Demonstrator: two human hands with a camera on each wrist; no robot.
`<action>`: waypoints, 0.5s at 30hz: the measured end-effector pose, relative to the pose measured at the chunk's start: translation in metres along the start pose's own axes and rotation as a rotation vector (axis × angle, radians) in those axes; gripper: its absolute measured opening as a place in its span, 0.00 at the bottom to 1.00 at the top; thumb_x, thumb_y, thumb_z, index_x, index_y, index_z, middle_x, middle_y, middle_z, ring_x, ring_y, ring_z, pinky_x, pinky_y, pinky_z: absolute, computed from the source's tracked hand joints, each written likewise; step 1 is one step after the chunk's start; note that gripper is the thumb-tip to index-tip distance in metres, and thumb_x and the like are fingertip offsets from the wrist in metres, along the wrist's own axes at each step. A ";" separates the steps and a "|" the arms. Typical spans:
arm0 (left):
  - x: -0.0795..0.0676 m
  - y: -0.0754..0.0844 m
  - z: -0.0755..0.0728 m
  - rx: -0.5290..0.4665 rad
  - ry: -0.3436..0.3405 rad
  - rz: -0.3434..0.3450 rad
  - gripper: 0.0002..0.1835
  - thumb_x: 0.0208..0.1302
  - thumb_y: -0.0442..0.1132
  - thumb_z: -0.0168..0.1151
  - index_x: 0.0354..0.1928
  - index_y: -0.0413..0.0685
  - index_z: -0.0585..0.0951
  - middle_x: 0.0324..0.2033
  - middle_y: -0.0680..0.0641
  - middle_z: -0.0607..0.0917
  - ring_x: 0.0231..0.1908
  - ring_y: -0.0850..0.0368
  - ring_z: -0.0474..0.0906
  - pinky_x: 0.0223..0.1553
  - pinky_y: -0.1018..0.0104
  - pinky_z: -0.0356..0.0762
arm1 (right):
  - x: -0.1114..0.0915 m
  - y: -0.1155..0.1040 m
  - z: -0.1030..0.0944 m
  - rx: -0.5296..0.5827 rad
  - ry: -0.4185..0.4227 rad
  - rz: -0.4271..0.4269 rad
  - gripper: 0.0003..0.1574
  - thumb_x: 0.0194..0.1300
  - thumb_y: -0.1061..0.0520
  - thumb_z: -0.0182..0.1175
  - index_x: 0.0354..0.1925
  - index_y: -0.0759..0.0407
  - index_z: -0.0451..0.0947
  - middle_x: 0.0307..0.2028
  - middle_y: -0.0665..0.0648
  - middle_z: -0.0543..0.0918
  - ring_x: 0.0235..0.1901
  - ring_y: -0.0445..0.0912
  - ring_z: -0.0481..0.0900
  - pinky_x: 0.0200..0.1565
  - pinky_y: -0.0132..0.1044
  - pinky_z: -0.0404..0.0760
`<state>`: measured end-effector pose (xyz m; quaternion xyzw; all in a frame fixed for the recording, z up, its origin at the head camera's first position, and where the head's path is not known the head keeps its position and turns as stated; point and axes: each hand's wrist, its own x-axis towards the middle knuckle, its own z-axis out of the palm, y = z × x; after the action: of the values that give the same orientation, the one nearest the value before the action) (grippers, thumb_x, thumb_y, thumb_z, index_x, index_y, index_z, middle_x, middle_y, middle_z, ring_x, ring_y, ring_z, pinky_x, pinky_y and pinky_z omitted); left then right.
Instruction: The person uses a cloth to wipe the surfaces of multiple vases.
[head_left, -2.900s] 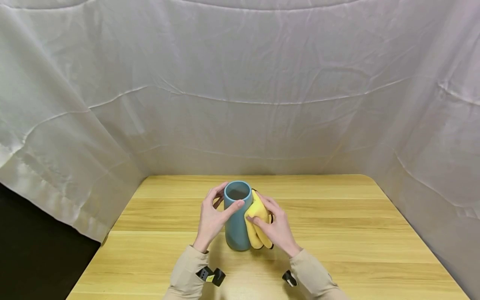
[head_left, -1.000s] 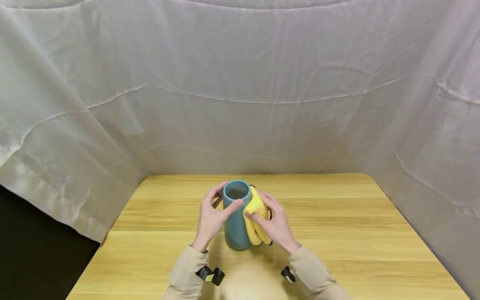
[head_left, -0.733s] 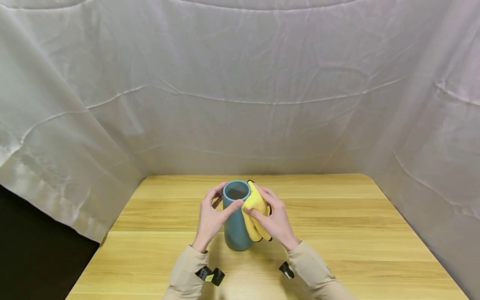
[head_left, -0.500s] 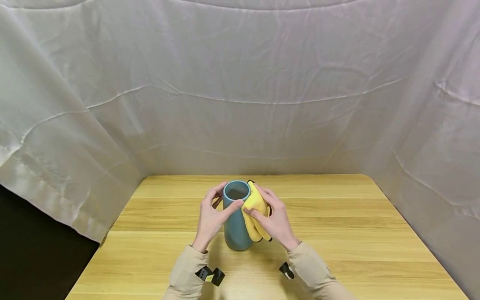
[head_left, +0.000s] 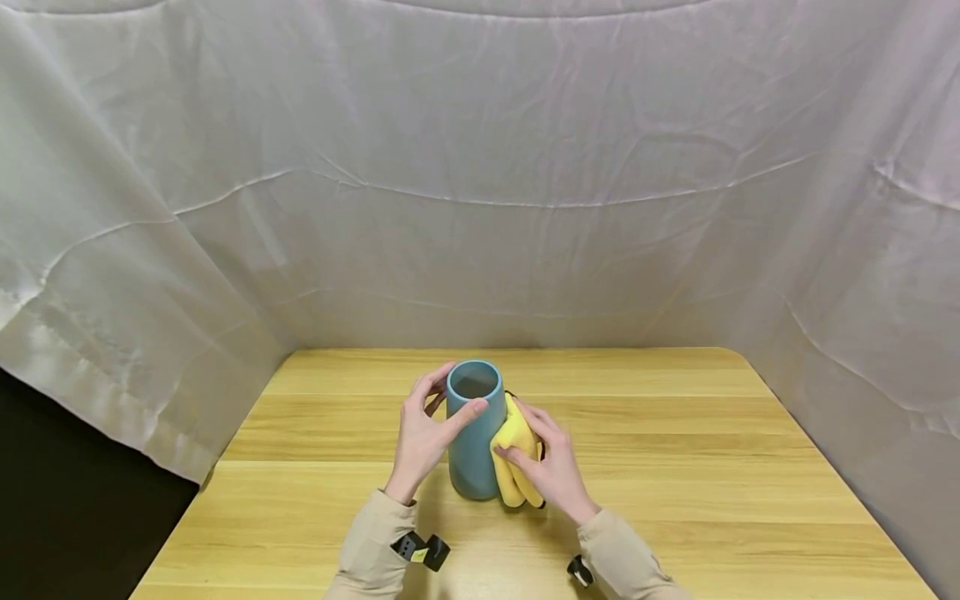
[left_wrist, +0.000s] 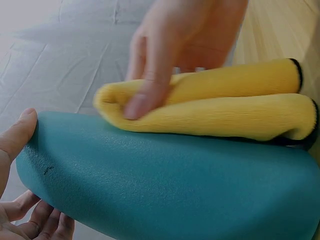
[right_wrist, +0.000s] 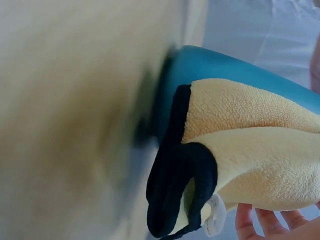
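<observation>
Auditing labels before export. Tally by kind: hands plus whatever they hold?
Teal vase: 1
Folded yellow cloth with black edging: 1
Hands, left hand and right hand: 2
Total: 4

Head view faces forward and down; close wrist views share the cloth (left_wrist: 225, 117).

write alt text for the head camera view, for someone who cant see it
A person's left hand holds an upright blue-green vessel near its top on a wooden table, while the right hand holds a folded yellow cloth with black edging against the vessel's side. Pale grey fabric hangs behind the table and at both sides.
</observation>
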<state>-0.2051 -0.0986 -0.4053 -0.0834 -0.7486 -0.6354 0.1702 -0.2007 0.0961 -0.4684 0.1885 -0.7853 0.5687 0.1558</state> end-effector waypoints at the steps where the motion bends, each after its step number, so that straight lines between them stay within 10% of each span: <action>1: 0.000 0.000 0.000 0.001 0.000 0.000 0.33 0.52 0.40 0.79 0.62 0.52 0.79 0.53 0.46 0.82 0.54 0.51 0.77 0.66 0.47 0.75 | -0.002 0.003 0.001 -0.003 -0.004 0.006 0.41 0.57 0.58 0.74 0.68 0.52 0.74 0.61 0.59 0.81 0.53 0.46 0.80 0.50 0.34 0.83; 15: 0.000 0.000 0.000 -0.007 -0.003 0.005 0.33 0.52 0.39 0.79 0.62 0.52 0.79 0.53 0.46 0.82 0.54 0.51 0.77 0.66 0.48 0.75 | -0.009 0.013 0.002 -0.017 -0.009 0.030 0.42 0.57 0.57 0.74 0.69 0.51 0.73 0.61 0.59 0.81 0.51 0.43 0.80 0.48 0.33 0.82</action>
<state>-0.2051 -0.0987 -0.4050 -0.0867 -0.7465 -0.6373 0.1705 -0.1988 0.0988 -0.4847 0.1783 -0.7936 0.5632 0.1453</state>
